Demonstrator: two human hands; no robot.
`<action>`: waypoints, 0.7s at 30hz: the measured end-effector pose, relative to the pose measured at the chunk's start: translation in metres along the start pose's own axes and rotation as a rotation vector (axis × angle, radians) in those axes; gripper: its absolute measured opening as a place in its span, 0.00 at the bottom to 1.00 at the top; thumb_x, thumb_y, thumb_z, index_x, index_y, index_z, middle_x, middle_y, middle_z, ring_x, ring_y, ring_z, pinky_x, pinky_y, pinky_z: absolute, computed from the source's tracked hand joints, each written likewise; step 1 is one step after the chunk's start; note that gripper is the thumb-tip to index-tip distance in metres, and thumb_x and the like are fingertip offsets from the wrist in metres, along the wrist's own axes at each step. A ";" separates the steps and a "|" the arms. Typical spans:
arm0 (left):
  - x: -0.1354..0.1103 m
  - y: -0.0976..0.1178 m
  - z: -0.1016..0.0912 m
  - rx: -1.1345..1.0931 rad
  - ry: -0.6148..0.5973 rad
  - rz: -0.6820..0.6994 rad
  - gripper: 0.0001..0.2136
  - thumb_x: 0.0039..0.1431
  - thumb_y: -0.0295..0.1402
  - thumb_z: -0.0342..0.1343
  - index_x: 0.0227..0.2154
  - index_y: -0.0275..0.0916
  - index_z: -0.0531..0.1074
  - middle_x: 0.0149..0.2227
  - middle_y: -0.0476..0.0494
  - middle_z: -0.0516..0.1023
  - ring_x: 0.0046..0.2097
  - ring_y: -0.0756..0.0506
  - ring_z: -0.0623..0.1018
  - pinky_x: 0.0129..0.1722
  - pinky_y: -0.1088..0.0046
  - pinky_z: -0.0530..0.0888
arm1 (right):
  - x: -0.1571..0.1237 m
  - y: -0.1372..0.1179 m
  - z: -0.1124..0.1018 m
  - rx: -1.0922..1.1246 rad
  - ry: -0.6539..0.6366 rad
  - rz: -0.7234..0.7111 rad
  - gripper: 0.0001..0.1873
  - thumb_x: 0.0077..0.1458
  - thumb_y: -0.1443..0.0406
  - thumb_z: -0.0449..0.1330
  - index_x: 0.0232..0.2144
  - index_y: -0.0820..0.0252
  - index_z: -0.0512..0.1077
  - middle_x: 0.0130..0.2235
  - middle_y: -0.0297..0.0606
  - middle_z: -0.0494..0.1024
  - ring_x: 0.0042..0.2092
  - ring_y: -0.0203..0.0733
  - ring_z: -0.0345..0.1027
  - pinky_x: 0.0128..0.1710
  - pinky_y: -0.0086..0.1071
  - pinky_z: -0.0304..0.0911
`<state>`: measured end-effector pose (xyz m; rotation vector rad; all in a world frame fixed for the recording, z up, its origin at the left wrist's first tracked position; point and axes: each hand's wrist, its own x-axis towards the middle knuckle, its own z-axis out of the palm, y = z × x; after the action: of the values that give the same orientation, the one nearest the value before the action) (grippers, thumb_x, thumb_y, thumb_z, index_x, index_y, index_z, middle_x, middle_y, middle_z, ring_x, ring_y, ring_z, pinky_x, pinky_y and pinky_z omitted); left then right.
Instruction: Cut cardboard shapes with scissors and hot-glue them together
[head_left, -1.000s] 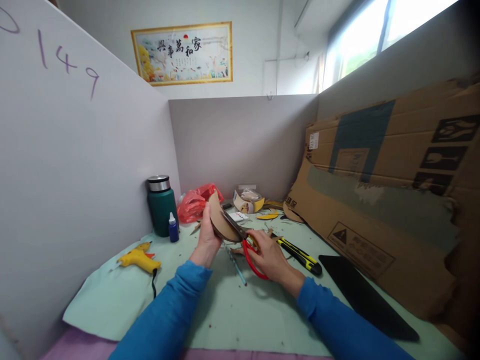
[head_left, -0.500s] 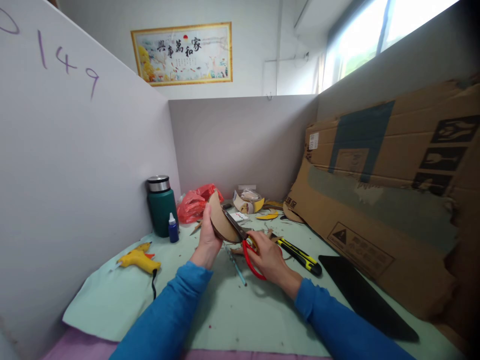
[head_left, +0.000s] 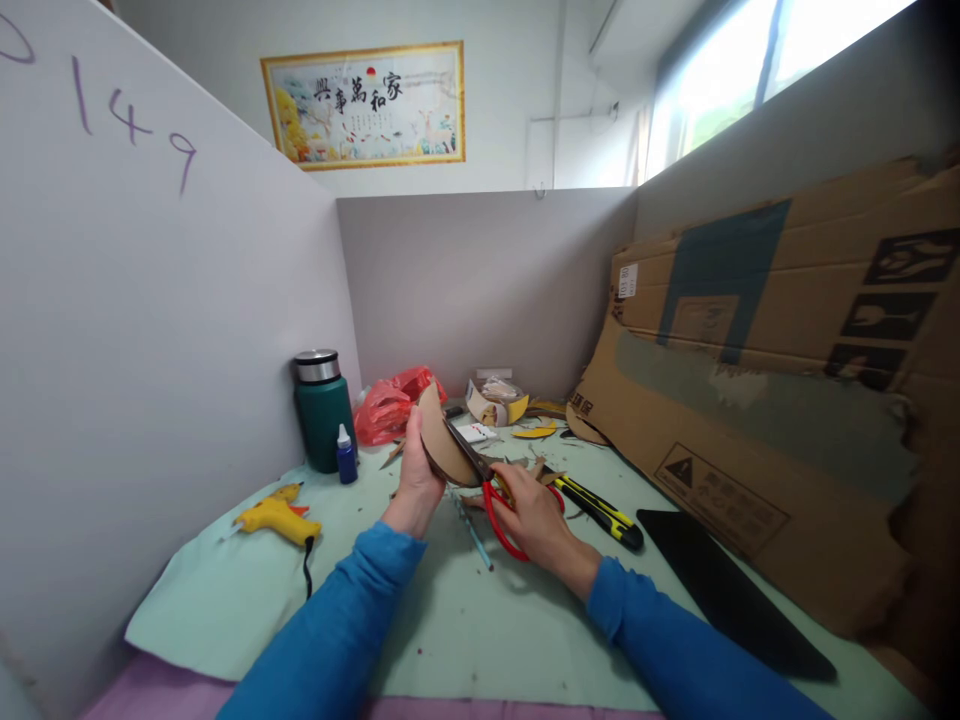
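Observation:
My left hand (head_left: 414, 482) grips a rounded piece of brown cardboard (head_left: 439, 442), holding it upright above the table. My right hand (head_left: 536, 522) is closed in the red handles of a pair of scissors (head_left: 487, 484). The dark blades lie across the cardboard piece, their tips pointing up and away from me. Both forearms wear blue sleeves. Small cardboard scraps lie on the mint-green mat (head_left: 225, 600) under my hands.
A yellow glue gun (head_left: 277, 517), a green flask (head_left: 322, 408), a small blue bottle (head_left: 346, 455) and a red bag (head_left: 388, 405) stand left. A yellow-black utility knife (head_left: 600, 511), a black sheet (head_left: 731, 595) and a large cardboard panel (head_left: 765, 400) lie right. White partitions enclose the desk.
My right hand with the scissors has shifted slightly left and toward the cardboard piece. The left hand and the cardboard have barely moved.

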<state>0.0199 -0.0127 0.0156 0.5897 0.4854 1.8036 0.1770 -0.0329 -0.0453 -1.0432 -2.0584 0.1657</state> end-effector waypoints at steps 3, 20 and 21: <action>0.001 -0.001 -0.001 -0.002 -0.002 0.029 0.21 0.55 0.47 0.54 0.43 0.36 0.74 0.38 0.42 0.80 0.35 0.46 0.79 0.39 0.71 0.75 | 0.000 0.001 0.001 -0.010 0.012 -0.001 0.18 0.57 0.61 0.54 0.50 0.59 0.66 0.46 0.44 0.72 0.47 0.47 0.67 0.46 0.37 0.62; 0.000 -0.004 -0.003 0.001 -0.024 0.018 0.22 0.54 0.48 0.54 0.43 0.37 0.75 0.40 0.43 0.80 0.36 0.46 0.79 0.39 0.71 0.75 | -0.002 0.004 0.007 -0.017 0.027 -0.026 0.18 0.58 0.59 0.54 0.49 0.61 0.66 0.45 0.45 0.73 0.46 0.47 0.68 0.44 0.38 0.64; 0.000 -0.005 -0.003 0.002 -0.025 0.016 0.22 0.54 0.49 0.54 0.44 0.37 0.74 0.39 0.44 0.80 0.36 0.47 0.79 0.39 0.71 0.75 | -0.002 0.003 0.007 -0.015 0.026 -0.028 0.18 0.59 0.59 0.54 0.48 0.61 0.66 0.45 0.45 0.73 0.46 0.47 0.68 0.44 0.38 0.64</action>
<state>0.0215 -0.0115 0.0104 0.6180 0.4667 1.8092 0.1747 -0.0303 -0.0524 -1.0199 -2.0530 0.1226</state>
